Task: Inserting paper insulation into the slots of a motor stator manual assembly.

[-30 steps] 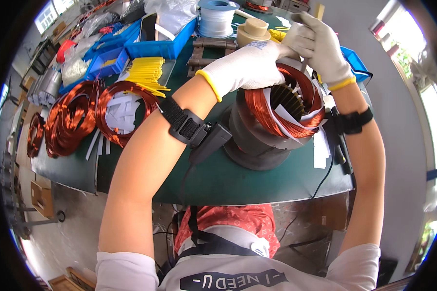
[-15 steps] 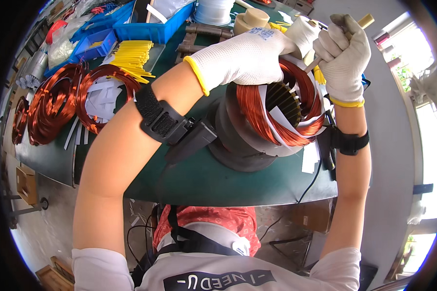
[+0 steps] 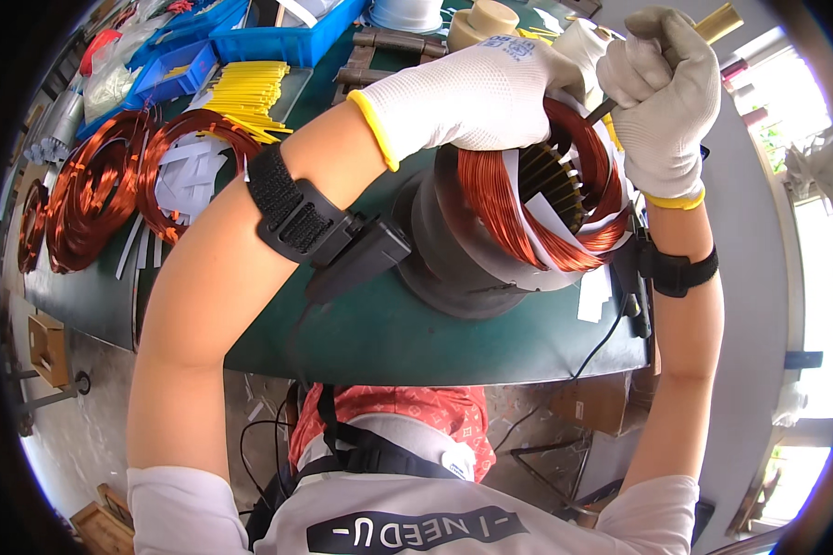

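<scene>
While the right hand (image 3: 666, 102) is wrapped round a tool (image 3: 718, 23) angled toward the copper windings (image 3: 492, 199), the left hand (image 3: 495, 92) lies back upward over their far side, fingers mostly hidden, its grip impossible to tell. Both forearms (image 3: 690, 319) reach forward, the left slanting inward. Bare counter (image 3: 370, 347) stretches from the grey housing (image 3: 467, 240) under the windings to the front edge, wire coils (image 3: 83, 217) lying left and a blue tray (image 3: 292, 42) beyond

L head cam, fisheye, looks dn & fwd from abv shirt (image 3: 416, 495); bench (image 3: 416, 347) & stator (image 3: 467, 236) close.
</scene>
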Motion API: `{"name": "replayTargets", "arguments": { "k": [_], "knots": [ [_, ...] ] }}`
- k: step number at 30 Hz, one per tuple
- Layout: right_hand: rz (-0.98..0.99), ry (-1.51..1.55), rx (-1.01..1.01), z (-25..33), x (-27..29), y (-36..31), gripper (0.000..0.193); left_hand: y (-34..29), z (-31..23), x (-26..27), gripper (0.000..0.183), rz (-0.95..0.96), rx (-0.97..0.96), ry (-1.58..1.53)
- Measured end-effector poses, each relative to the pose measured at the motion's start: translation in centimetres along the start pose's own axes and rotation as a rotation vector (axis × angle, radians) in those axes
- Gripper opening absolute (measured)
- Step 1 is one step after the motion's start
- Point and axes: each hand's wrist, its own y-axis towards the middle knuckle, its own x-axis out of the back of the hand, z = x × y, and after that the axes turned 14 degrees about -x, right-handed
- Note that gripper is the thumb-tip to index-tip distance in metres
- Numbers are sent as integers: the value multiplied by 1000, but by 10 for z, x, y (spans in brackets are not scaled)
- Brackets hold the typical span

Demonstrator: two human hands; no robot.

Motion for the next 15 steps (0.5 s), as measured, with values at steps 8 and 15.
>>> {"name": "replayTargets", "arguments": {
  "k": [8,15],
  "knots": [
    [-56,-249,94,-8,-20,-2,20,0,2,1,36,54,25,63],
    [-180,-366,20,-12,-26,-8,14,-6,-1,1,34,13,15,64]
  ]
}}
